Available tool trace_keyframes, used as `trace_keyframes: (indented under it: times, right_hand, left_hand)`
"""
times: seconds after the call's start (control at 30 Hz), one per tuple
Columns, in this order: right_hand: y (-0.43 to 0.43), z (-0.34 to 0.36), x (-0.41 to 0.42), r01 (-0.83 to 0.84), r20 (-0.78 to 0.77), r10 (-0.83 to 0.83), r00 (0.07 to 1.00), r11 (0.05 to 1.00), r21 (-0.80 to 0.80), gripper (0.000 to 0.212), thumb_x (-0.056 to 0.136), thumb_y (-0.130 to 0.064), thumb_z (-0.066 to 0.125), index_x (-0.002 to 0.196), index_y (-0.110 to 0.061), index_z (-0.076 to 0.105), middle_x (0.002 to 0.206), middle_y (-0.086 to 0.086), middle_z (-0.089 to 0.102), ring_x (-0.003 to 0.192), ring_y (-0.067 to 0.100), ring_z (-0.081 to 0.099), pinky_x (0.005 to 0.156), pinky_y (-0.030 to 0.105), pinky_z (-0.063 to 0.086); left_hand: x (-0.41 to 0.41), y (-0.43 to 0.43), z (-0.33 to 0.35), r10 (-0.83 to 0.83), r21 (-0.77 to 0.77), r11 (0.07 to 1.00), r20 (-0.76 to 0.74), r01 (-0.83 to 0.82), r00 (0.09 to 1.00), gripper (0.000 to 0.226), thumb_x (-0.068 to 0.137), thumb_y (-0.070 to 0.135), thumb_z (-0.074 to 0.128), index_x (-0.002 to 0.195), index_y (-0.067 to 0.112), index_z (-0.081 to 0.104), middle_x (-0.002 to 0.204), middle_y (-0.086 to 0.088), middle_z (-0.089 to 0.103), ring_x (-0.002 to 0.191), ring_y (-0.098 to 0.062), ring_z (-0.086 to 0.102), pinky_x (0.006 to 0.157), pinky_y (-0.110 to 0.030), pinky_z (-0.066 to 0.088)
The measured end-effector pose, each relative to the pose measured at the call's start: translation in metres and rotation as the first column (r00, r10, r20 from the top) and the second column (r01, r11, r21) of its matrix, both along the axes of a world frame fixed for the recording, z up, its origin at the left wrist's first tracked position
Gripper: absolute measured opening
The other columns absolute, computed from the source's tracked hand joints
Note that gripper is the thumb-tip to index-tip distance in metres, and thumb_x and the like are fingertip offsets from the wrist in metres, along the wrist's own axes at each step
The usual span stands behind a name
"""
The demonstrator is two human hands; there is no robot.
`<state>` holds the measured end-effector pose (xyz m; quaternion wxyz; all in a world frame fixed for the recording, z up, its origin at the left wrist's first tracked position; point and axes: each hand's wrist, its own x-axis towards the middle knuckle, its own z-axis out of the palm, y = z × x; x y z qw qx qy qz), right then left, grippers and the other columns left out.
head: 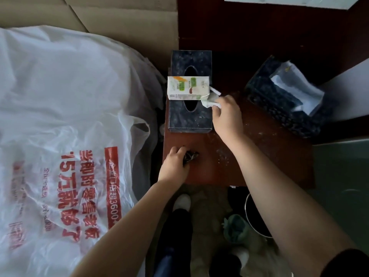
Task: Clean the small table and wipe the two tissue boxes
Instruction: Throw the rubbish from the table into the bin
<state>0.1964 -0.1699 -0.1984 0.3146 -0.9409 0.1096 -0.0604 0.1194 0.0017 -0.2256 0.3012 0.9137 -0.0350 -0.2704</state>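
Observation:
A small reddish-brown table (259,156) carries two dark tissue boxes. The nearer box (189,116) stands at the table's left, with a white and green tissue pack (188,87) lying across its slot. The second box (279,104) lies tilted at the right with white tissue showing in its opening. My right hand (227,116) pinches a crumpled white tissue (210,100) at the right end of the pack. My left hand (174,164) grips a small dark scrap (190,155) on the table's front left. White dust specks the tabletop.
A large white plastic bag with red print (65,136) fills the left, touching the table's side. A round bin (257,216) and a green cloth (235,228) sit on the floor below the table's front edge. Dark wooden furniture (259,27) rises behind.

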Motion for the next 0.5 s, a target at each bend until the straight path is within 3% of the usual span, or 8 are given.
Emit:
trace_keyframes:
  times: [0.17,0.43,0.5]
  right_hand:
    - [-0.035,0.032,-0.059,0.166,0.059,-0.172,0.983,0.981,0.097,0.010,0.081,-0.002,0.053,0.087,0.002,0.061,0.086,0.014,0.059,0.073,0.026,0.054,0.061,0.035,0.043]
    - [-0.120,0.017,-0.235,0.405,-0.148,-0.393,0.907,0.912,0.060,0.012,0.087,-0.005,0.055,0.096,0.000,0.063,0.090,0.006,0.058,0.075,0.014,0.048,0.060,0.016,0.028]
    - [-0.144,-0.008,-0.283,0.432,-0.227,-0.417,0.880,0.901,0.023,0.010,0.088,-0.005,0.054,0.093,-0.002,0.063,0.090,0.008,0.060,0.075,0.017,0.052,0.061,0.018,0.029]
  left_hand:
    - [-0.014,-0.028,0.030,-0.038,-0.018,0.999,-0.002,0.038,0.999,0.044,0.085,0.010,0.058,0.128,0.012,0.050,0.121,-0.010,0.049,0.105,-0.033,0.055,0.083,-0.037,0.047]
    - [-0.096,-0.131,0.029,-0.247,-0.117,0.964,-0.058,0.239,0.967,0.047,0.084,0.008,0.058,0.130,0.015,0.049,0.127,-0.009,0.049,0.111,-0.030,0.052,0.088,-0.037,0.049]
    - [-0.123,-0.162,0.009,-0.308,-0.145,0.945,-0.091,0.293,0.947,0.047,0.084,0.008,0.057,0.130,0.016,0.050,0.126,-0.009,0.049,0.111,-0.029,0.053,0.088,-0.037,0.049]
